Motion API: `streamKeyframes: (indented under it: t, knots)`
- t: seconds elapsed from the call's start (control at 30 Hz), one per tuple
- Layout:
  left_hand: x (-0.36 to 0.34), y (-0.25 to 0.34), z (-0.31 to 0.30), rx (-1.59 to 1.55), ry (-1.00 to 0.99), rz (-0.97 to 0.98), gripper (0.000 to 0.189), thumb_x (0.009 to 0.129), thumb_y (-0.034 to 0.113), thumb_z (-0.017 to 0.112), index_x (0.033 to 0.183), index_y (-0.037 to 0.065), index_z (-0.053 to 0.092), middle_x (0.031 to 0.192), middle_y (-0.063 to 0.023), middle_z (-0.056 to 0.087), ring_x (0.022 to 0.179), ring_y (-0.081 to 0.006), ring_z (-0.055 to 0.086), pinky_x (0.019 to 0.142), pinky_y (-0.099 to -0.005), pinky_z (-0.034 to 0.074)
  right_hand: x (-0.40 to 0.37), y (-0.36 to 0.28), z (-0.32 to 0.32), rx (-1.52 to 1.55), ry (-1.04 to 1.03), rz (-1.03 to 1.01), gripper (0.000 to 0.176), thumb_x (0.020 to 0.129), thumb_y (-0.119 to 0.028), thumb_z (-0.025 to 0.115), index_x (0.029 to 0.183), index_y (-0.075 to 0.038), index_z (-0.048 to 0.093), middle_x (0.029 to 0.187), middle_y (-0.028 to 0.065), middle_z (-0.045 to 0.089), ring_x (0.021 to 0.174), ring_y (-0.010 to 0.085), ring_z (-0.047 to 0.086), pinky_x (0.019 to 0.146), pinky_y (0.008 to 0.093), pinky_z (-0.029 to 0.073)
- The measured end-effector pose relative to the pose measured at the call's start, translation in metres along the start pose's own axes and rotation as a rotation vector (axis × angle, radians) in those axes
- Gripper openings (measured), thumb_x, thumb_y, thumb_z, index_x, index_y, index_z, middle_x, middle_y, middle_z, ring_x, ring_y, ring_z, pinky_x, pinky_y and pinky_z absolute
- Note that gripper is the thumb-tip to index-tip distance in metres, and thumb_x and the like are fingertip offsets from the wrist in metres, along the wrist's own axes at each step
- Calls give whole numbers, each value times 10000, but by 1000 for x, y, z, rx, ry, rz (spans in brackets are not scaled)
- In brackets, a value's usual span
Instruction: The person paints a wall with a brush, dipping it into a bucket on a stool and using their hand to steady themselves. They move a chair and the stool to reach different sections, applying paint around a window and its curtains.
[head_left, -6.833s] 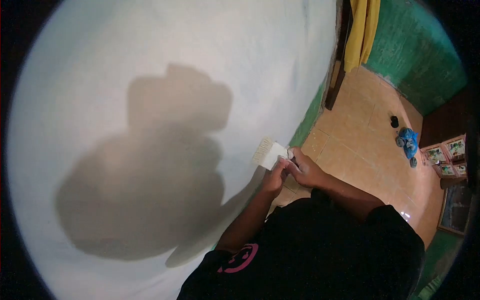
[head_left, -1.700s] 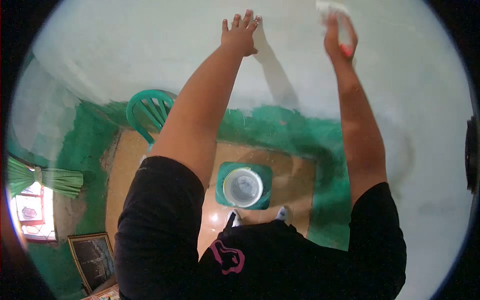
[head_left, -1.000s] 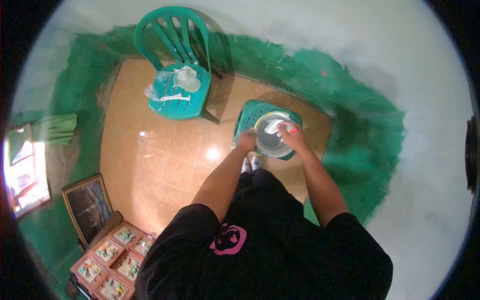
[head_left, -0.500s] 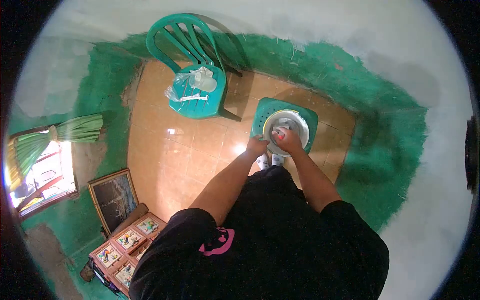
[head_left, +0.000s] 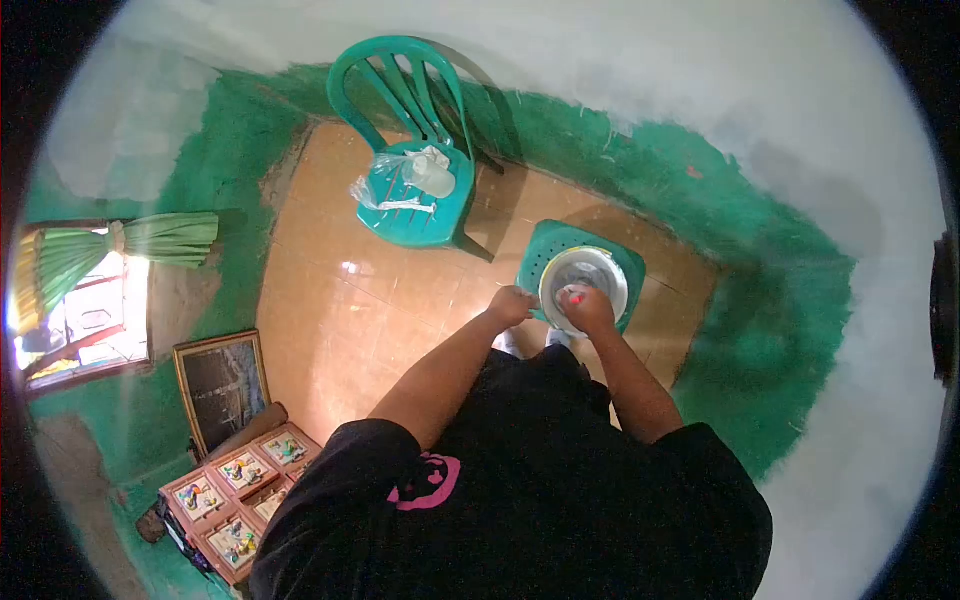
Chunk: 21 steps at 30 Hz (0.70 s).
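Pail: a round white plastic pail (head_left: 586, 272) is sitting on a green perforated plastic stool (head_left: 543, 256), just ahead of the person's feet
Right hand: the right hand (head_left: 590, 311) is hovering over the pail's near rim; its fingers are clamping on a small red-handled tool (head_left: 575, 297); the tool's working end is hiding under the hand
Left hand: the left hand (head_left: 512, 304) is resting at the pail's left rim; its fingers are curling together; whether they are gripping the rim cannot be told
Around: a green plastic chair (head_left: 428, 215) is standing well apart on the orange tiled floor (head_left: 340, 300); a clear plastic bag (head_left: 405, 178) is lying on its seat
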<state>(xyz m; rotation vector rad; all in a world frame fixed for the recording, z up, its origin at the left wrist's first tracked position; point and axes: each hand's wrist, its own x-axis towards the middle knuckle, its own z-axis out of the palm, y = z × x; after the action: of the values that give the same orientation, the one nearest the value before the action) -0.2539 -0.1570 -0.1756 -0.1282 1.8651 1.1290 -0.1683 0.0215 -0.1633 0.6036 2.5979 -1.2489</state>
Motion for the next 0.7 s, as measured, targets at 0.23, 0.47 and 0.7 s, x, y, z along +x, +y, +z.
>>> streamKeyframes:
  t: [0.23,0.47,0.7]
  knots:
    - [1,13,-29,379,-70,335,287,844,287,600,817,13,681,797,-141,678,703,-253,651,699,-364,510,16,30,42,46,100,-63,357,853,-393,577,874,-58,697,809,208,654,817,392,632,719,443,495]
    - [5,6,-149,223,-6,511,330,870,339,571,791,33,665,763,-136,663,736,-280,638,721,-388,483,10,-86,-26,72,465,259,446,857,-454,575,888,-25,693,848,205,667,824,356,643,742,421,494]
    - [-11,57,-337,61,135,687,257,855,261,599,767,22,638,721,-133,650,681,-223,637,632,-364,482,68,-260,-16,596,714,-300,490,898,-330,589,1273,-24,515,981,69,672,808,179,633,720,324,503]
